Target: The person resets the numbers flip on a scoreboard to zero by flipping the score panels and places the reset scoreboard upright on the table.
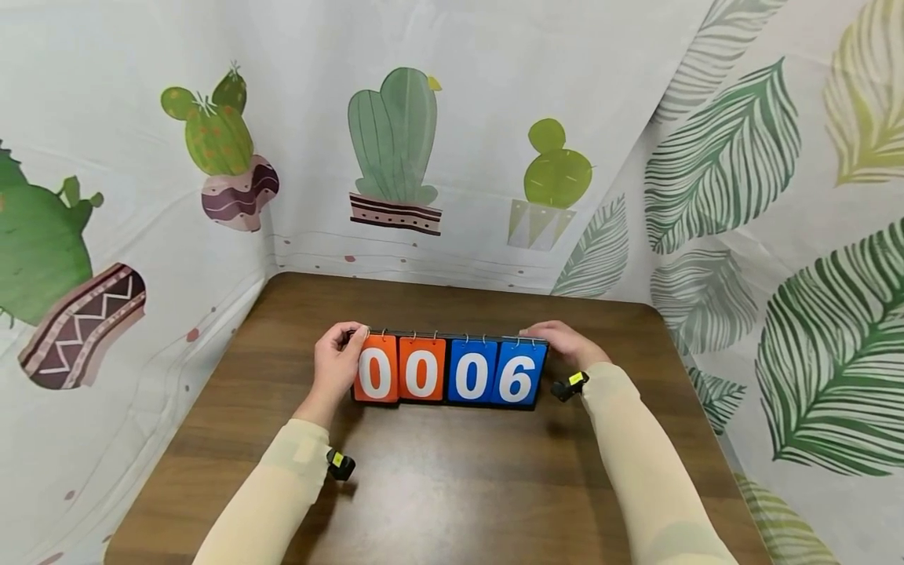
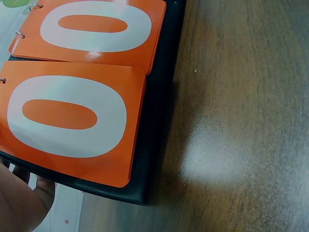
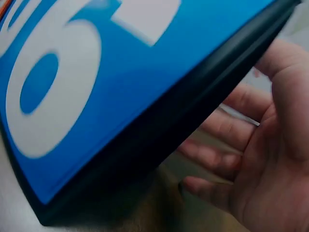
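Note:
A black flip scoreboard (image 1: 422,370) stands over the table, its two orange cards at left and two blue ones at right reading 0 0 0 6. Thumb in front and fingers behind, my left hand (image 1: 335,366) pinches its upper left corner. At the upper right corner my right hand (image 1: 567,344) holds the board's edge. In the right wrist view the fingers (image 3: 227,128) of that hand reach behind the black backing. The left wrist view has the orange zero cards (image 2: 67,116) close up, with the left hand (image 2: 21,203) at the board's side edge.
The brown wooden table (image 1: 438,486) has rounded far corners. A white cloth (image 1: 480,94) printed with cacti and leaves hangs behind and along both sides. Small black cameras (image 1: 341,464) are strapped to both wrists, over pale sleeves (image 1: 261,494).

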{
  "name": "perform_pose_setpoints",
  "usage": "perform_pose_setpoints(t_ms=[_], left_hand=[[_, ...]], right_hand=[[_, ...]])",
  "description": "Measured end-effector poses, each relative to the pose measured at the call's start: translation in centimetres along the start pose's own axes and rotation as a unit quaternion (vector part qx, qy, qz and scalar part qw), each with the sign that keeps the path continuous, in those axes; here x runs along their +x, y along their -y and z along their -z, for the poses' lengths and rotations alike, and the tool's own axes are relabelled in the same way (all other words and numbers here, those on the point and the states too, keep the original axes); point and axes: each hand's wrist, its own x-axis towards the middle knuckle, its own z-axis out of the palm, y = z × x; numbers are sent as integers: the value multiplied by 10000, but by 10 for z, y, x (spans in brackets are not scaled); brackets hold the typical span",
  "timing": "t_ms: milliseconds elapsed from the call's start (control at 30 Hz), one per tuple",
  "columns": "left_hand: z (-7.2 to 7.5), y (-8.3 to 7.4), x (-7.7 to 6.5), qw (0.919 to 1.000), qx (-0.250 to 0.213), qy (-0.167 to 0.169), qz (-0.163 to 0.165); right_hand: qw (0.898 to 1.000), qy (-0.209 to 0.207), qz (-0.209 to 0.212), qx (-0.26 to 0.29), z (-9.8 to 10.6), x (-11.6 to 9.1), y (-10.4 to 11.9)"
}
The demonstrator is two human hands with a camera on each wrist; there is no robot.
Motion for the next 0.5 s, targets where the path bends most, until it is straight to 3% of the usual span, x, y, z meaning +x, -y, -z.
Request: perform_pose_setpoints(t_ms=[67, 233, 500], left_hand=[[-1, 8, 3, 10000, -8, -48, 25], [0, 11, 3, 10000, 70, -54, 3], [0, -7, -3, 9999, 53, 13, 124]], right_hand=[[9995, 97, -50, -312, -1, 1, -1], [9975, 223, 26, -668, -6, 2, 0], [9957, -201, 117, -900, -9, 4, 1]])
